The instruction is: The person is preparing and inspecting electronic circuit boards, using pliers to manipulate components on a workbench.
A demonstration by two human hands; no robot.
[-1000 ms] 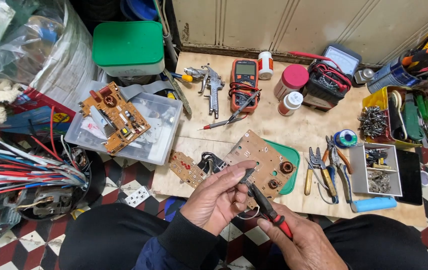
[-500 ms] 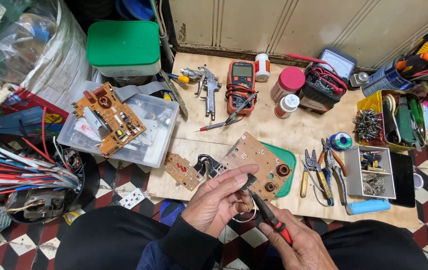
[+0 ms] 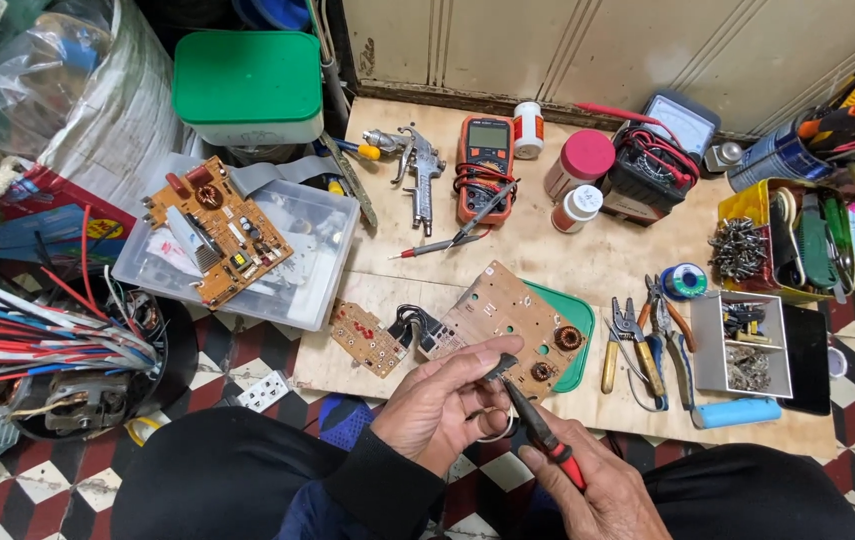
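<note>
Left hand (image 3: 439, 408) fingers pinched on a small dark part (image 3: 499, 366); right hand (image 3: 587, 490) fingers gripping red-handled pliers (image 3: 539, 432).

**A cramped electronics repair corner**

This is a small repair workshop set up at floor level. A low plywood counter (image 3: 607, 260) carries a multimeter (image 3: 484, 165), a spray gun (image 3: 417, 165), pliers (image 3: 627, 345) and a tray of screws (image 3: 742, 345). Bare circuit boards (image 3: 507, 320) lie on it, another sits on a clear plastic box (image 3: 297, 265). Bundles of coloured wires (image 3: 37, 335) and a motor (image 3: 67, 405) crowd the checkered tile floor (image 3: 37, 480) beside it.
</note>
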